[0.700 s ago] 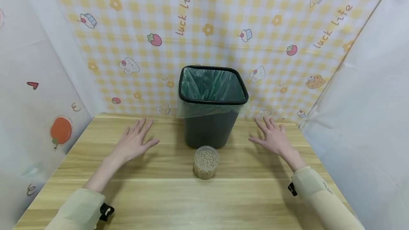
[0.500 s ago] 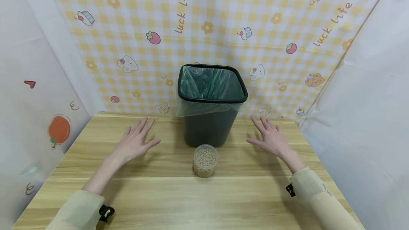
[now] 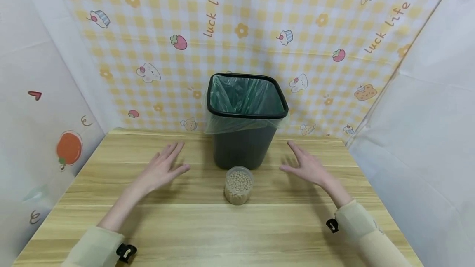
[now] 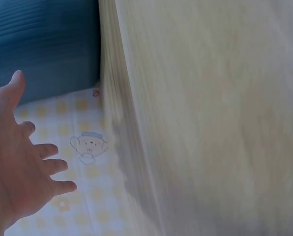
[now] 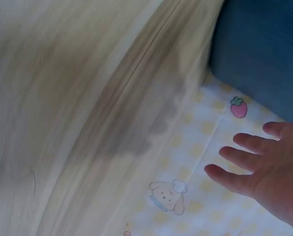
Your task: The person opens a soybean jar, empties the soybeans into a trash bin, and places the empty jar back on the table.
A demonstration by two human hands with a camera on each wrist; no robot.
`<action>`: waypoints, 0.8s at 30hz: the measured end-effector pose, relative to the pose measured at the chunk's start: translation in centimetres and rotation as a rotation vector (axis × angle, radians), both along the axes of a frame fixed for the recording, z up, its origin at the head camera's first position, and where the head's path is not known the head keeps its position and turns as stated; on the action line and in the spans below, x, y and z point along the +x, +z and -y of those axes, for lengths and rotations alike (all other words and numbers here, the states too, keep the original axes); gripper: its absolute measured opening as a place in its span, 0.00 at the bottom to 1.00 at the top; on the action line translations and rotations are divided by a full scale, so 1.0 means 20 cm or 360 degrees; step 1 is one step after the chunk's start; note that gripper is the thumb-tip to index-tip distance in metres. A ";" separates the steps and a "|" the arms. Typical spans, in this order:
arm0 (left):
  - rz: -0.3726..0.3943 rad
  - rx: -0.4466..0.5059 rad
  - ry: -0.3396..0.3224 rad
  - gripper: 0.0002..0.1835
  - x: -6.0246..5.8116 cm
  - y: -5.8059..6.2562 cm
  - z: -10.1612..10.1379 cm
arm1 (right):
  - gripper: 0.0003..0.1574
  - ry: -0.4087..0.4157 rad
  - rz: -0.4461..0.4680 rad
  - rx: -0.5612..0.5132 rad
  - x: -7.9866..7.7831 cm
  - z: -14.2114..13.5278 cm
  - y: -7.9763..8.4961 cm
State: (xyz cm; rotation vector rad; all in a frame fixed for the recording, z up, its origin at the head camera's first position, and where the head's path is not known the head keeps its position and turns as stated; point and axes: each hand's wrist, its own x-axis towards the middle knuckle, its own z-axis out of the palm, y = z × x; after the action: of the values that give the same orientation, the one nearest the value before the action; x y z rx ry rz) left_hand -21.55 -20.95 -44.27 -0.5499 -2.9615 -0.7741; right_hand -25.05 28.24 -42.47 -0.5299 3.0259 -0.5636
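On the table (image 3: 208, 234), bin (image 3: 240, 147) and jar (image 3: 238, 196) stand upright.

Soft shadows (image 5: 151, 128) streak the bright tabletop (image 3: 237, 234); wrist views look hazy.

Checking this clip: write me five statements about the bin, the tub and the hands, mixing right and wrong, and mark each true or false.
1. The clear tub of pale beads stands in front of the bin. True.
2. The left hand grips the tub. False: it is open and holds nothing.
3. The right hand holds nothing. True.
4. The bin is unlined. False: a see-through liner hangs over its top edge.
5. The checked cloth behind the bin bears the words "luck life". True.
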 end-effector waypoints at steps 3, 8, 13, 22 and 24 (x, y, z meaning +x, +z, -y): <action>0.0013 0.0024 -0.0015 0.46 0.01 -0.01 -0.03 | 0.65 0.0048 0.0070 -0.0084 0.02 0.02 0.00; 0.0005 0.0075 -0.0041 0.46 0.03 -0.01 -0.09 | 0.65 0.0134 0.0170 -0.0246 0.05 0.06 -0.01; 0.0005 0.0191 -0.0077 0.43 0.06 0.01 -0.15 | 0.63 0.0172 0.0239 -0.0364 0.09 0.10 -0.02; 0.0081 0.0328 -0.0152 0.41 0.11 0.01 -0.24 | 0.61 0.0222 0.0352 -0.0454 0.13 0.17 -0.05; 0.0086 0.0372 -0.0191 0.40 0.12 0.01 -0.26 | 0.61 0.0223 0.0381 -0.0479 0.14 0.18 -0.05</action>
State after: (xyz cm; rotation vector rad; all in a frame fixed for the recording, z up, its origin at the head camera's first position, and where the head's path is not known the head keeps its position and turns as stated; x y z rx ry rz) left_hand -19.12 -15.85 -44.09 -0.7046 -2.8494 -1.1444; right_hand -22.34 24.59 -43.46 -0.6269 2.6684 -1.0009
